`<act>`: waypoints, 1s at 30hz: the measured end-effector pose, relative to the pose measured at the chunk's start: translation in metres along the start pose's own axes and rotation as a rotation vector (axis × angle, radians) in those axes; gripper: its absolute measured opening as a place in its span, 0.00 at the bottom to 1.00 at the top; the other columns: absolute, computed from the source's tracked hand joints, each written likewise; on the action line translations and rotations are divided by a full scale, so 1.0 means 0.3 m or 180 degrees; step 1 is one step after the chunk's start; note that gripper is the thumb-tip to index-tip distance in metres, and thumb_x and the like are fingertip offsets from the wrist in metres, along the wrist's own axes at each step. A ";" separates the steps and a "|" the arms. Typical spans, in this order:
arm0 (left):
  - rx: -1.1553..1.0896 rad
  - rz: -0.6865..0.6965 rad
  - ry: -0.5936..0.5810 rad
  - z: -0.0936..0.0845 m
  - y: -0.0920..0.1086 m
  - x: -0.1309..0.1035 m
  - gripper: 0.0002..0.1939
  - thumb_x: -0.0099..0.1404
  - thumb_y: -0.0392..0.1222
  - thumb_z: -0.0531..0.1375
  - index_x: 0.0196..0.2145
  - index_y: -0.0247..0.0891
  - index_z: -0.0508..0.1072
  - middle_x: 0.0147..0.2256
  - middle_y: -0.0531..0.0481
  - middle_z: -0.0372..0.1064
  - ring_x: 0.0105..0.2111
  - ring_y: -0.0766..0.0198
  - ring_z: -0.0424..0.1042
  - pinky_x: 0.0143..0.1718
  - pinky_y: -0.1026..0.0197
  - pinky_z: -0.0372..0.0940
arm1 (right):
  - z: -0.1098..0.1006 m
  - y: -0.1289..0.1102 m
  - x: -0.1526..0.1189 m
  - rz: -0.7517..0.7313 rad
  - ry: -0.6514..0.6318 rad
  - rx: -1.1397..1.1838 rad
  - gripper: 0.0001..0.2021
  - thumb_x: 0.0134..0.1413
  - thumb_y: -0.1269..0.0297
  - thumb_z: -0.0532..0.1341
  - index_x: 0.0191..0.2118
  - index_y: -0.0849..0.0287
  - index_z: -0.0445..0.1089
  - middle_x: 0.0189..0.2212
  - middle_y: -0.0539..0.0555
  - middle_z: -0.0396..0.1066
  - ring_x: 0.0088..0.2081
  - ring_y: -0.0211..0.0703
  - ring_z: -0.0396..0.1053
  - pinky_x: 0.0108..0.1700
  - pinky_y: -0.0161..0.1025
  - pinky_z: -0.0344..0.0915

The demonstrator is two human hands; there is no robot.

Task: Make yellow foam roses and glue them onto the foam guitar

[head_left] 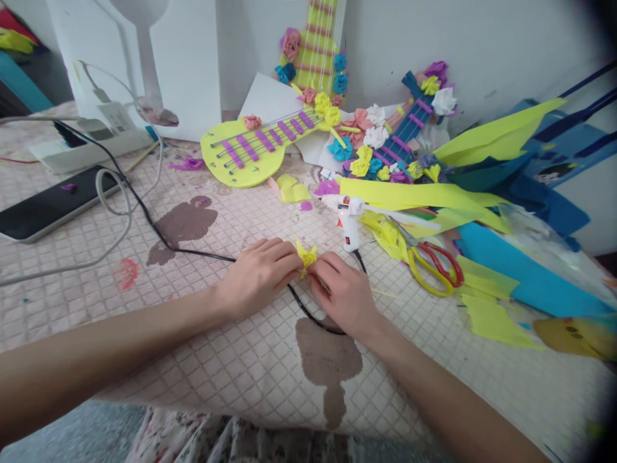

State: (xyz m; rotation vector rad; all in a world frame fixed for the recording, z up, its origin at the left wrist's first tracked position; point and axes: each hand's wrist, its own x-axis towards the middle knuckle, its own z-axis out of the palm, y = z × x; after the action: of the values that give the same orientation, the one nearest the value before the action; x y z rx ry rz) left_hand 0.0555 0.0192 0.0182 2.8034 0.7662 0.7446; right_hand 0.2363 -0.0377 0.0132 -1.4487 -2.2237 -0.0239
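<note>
one crumpled yellow paper piece (pixel 306 255) sits between the two hands, near the middle of the worktop (pixel 231 373). the left hand (pixel 263 273) pinches it from one side, the right hand (pixel 344 292) from the other, both grips narrow on it. one black cable (pixel 202 254) passes under the hands. the worktop's near edge runs below the forearms, with quilted cloth between. leftward there is more room, crossed by the cable and marked by a dark stain; rightward it is tighter.

just beyond the right hand stands one white glue gun (pixel 351 230); to its right lies one pair of scissors (pixel 423 246), then one bright blue strip (pixel 525 263) among yellow sheets. farther back are three paper guitars: one yellow guitar lying tilted (pixel 260 151), one yellow guitar upright (pixel 315 38), cut off by the view's top, and one blue guitar (pixel 402 128). far left, one phone (pixel 62 199) lies near one power strip (pixel 91 145).
</note>
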 end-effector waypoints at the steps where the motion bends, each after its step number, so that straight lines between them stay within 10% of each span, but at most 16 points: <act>1: -0.0004 0.0016 -0.0009 0.000 0.000 0.000 0.06 0.67 0.36 0.53 0.35 0.35 0.69 0.34 0.49 0.68 0.36 0.62 0.66 0.38 0.58 0.64 | 0.001 0.001 -0.001 -0.0010 0.0005 -0.0004 0.08 0.59 0.69 0.52 0.34 0.59 0.68 0.33 0.53 0.69 0.33 0.38 0.67 0.32 0.34 0.60; 30: -0.1212 -0.0692 -0.0057 0.007 0.000 0.001 0.03 0.60 0.30 0.56 0.30 0.34 0.68 0.29 0.52 0.66 0.28 0.70 0.65 0.28 0.67 0.60 | 0.007 0.003 0.003 -0.0117 -0.0100 -0.0023 0.11 0.62 0.66 0.50 0.33 0.59 0.67 0.33 0.54 0.68 0.34 0.39 0.66 0.33 0.35 0.60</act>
State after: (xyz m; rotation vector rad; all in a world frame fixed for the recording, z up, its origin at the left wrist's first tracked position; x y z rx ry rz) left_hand 0.0567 0.0194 0.0166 2.3428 0.8118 0.7366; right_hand 0.2360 -0.0359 0.0116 -1.4210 -2.2776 -0.0214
